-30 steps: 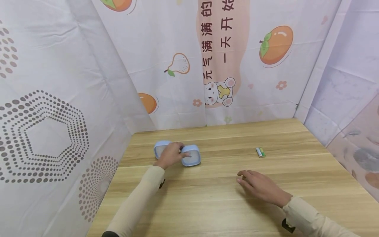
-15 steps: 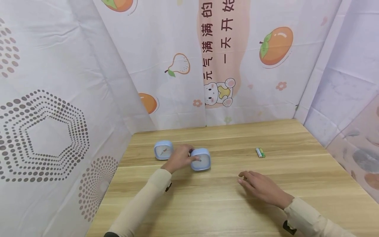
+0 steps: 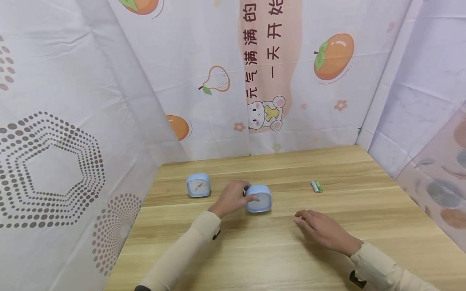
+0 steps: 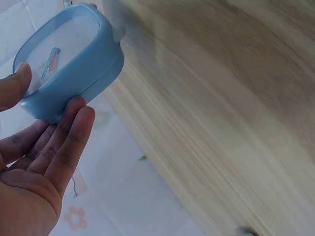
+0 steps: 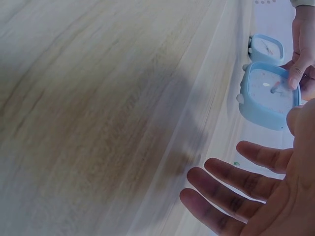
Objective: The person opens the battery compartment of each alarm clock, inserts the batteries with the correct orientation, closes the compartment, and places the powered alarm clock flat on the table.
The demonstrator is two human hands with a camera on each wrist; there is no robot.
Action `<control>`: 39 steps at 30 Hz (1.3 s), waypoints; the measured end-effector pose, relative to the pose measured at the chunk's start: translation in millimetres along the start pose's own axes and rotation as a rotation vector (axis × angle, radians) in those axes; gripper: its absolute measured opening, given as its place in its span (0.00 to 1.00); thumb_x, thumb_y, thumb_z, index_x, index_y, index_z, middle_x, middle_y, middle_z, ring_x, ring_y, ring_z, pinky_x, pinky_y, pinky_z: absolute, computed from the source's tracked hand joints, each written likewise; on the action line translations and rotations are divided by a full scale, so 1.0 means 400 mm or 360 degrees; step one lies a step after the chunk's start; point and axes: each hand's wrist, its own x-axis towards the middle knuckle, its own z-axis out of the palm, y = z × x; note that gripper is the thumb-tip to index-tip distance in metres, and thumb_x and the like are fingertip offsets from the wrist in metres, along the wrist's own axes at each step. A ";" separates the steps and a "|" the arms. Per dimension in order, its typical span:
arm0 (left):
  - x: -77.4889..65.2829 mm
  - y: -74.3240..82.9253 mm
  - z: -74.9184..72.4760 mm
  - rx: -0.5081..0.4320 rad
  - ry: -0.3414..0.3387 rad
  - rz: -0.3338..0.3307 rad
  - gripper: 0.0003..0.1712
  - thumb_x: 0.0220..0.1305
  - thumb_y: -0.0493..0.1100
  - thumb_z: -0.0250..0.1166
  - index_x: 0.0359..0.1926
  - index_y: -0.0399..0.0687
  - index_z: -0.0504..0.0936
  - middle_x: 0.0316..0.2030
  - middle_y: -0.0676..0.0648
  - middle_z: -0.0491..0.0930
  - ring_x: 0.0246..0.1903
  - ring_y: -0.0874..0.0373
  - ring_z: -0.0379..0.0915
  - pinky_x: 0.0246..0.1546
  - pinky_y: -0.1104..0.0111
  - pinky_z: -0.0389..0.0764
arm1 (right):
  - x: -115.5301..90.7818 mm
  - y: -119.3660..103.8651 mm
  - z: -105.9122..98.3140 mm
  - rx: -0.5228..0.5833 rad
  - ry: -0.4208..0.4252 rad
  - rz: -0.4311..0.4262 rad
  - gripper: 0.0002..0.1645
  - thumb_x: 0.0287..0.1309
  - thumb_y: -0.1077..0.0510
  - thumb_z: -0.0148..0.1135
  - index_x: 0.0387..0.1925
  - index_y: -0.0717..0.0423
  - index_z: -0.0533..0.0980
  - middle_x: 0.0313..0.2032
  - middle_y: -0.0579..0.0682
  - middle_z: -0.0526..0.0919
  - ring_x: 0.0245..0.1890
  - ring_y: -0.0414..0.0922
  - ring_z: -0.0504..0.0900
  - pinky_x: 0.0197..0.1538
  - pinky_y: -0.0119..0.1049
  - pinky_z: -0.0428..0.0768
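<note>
A light blue alarm clock with a pale face is gripped by my left hand, thumb on the face and fingers on its side and back. In the left wrist view the same clock shows its hands and rounded case. A second light blue alarm clock stands on the table to the left, behind my left hand. My right hand hovers over the table on the right with relaxed fingers and holds nothing. In the right wrist view, my right hand has its fingers spread apart.
Two small batteries, one whitish and one green, lie side by side on the wooden table, beyond my right hand. Printed cloth hangs behind the table and along its left and right sides.
My left hand has moved right, bringing one clock away from the other, which stays in place. The right hand has hardly moved. The head view has shifted slightly.
</note>
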 end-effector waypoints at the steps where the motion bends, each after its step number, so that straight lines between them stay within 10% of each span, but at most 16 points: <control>1: 0.002 0.005 0.005 -0.0001 0.0007 0.0003 0.18 0.62 0.54 0.76 0.42 0.44 0.86 0.32 0.54 0.82 0.30 0.64 0.77 0.32 0.74 0.77 | -0.002 0.001 0.000 0.0001 0.0003 0.0000 0.24 0.81 0.45 0.46 0.55 0.58 0.80 0.51 0.52 0.85 0.52 0.52 0.84 0.54 0.54 0.81; 29: 0.009 0.013 0.034 -0.0023 -0.0075 0.0013 0.28 0.64 0.54 0.72 0.60 0.43 0.82 0.49 0.48 0.84 0.40 0.60 0.80 0.40 0.73 0.79 | -0.012 0.012 0.006 0.0057 -0.0028 0.0056 0.26 0.81 0.43 0.45 0.56 0.56 0.79 0.53 0.52 0.84 0.54 0.54 0.83 0.56 0.56 0.79; 39: -0.023 0.018 0.055 0.0255 -0.0050 0.0277 0.27 0.57 0.40 0.80 0.56 0.47 0.78 0.53 0.49 0.82 0.49 0.58 0.81 0.50 0.68 0.82 | -0.015 0.011 -0.003 0.0041 -0.0004 0.0008 0.24 0.81 0.45 0.46 0.55 0.59 0.79 0.52 0.54 0.85 0.52 0.56 0.83 0.55 0.57 0.80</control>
